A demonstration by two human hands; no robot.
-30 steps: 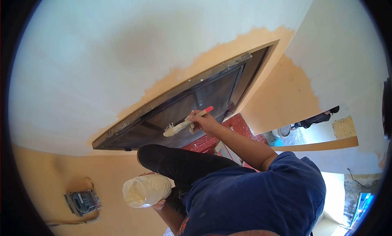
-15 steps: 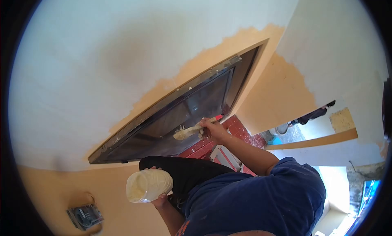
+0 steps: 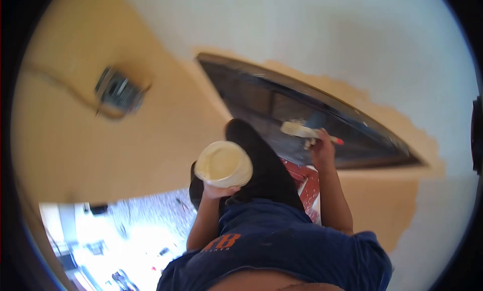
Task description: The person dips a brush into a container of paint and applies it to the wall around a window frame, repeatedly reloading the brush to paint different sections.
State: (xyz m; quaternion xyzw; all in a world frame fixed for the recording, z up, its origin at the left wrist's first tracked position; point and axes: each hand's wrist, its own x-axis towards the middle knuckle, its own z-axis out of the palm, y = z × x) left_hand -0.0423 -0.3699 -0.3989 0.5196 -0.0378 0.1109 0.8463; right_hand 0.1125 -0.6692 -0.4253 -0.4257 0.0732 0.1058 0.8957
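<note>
My left hand (image 3: 219,191) is wrapped round a cut plastic container (image 3: 236,180) of cream-coloured paint, held up in front of my dark-trousered legs with its wide mouth facing me. In my right hand (image 3: 323,149) is a paintbrush (image 3: 298,129) with a red-tipped handle. Its bristles are coated in cream paint and point left, in front of the dark panelled door (image 3: 251,94). They look apart from the door, though motion blur makes this hard to judge. My right fingers are closed on the handle.
Orange-tan paint covers the left wall (image 3: 156,135), where an open electrical box (image 3: 119,92) with wires is set. A white wall area (image 3: 352,34) meets an uneven tan border around the door frame. Red steps (image 3: 308,183) with paint spots lie below. A bright, littered floor (image 3: 151,225) shows lower left.
My view has swung left, bringing the electrical box up and the bright floor into sight. The container now sits higher and more central. Both hands keep their hold.
</note>
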